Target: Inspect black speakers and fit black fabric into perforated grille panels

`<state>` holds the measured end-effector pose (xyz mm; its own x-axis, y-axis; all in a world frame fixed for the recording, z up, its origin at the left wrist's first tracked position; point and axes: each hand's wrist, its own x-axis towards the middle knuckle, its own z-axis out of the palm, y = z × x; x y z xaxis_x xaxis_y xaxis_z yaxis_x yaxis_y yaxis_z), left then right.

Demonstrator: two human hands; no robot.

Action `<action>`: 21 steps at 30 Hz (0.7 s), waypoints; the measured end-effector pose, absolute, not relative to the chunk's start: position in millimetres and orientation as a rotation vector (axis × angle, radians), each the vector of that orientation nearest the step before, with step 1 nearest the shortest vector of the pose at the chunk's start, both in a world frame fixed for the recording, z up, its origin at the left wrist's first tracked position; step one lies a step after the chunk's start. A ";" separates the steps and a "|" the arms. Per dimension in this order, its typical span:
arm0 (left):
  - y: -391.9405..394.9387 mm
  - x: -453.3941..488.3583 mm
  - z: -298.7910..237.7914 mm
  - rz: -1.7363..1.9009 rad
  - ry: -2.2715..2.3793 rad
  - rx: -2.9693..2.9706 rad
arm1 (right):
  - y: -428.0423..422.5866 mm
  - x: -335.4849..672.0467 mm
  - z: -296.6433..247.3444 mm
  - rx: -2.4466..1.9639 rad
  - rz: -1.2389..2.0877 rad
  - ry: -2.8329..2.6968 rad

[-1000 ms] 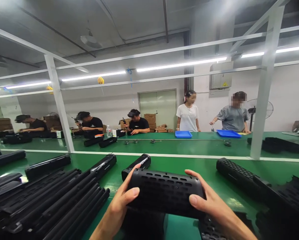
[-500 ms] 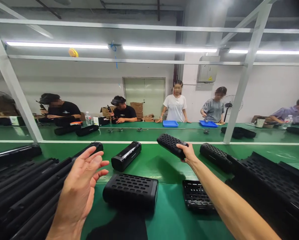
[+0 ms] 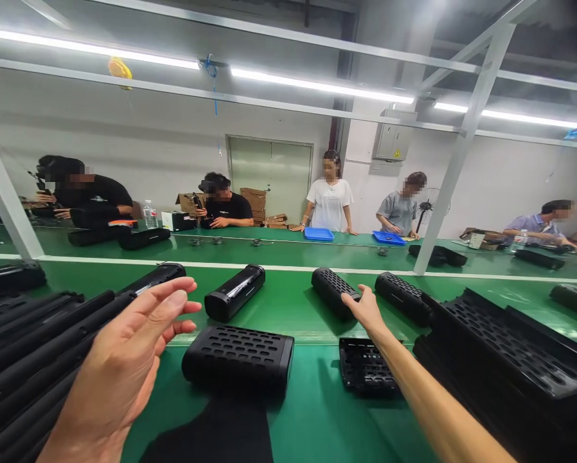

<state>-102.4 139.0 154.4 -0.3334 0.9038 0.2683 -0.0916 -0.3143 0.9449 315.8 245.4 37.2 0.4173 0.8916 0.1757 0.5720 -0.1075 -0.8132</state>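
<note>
A black perforated speaker-like housing (image 3: 334, 286) rests on the green bench in the middle distance. My right hand (image 3: 365, 308) is at its near right end, thumb against or just over the casing and fingers apart. Held up at the left, my left hand (image 3: 129, 347) is empty, fingers loosely spread. A larger-looking perforated housing (image 3: 240, 360) lies right of it, closest to me. Behind that one, another black housing (image 3: 235, 292) lies at a slant. A slotted black shell (image 3: 365, 366), its hollow side up, sits partly behind my right forearm.
Long black shells are stacked at the left (image 3: 38, 366) and perforated shells are piled at the right (image 3: 505, 347). Another housing (image 3: 401, 299) lies by the right pile. White frame posts (image 3: 462, 148) rise from the bench. Several people work across it, near blue trays (image 3: 319, 234).
My right hand has lowered the perforated housing from the air onto the bench, and its fingers have spread. The view has tilted and shifted slightly; my left hand stays raised and empty.
</note>
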 end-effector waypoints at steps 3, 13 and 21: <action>137.3 -105.6 155.9 1.766 1.140 1.151 | 205.1 321.0 23.9 -1.791 0.411 -1.596; 111.4 -114.6 149.6 1.709 1.332 1.564 | 131.3 280.9 57.2 -1.637 0.311 -2.002; 19.0 -66.1 35.9 0.457 1.831 2.088 | 36.1 191.3 5.4 -1.344 0.842 -2.521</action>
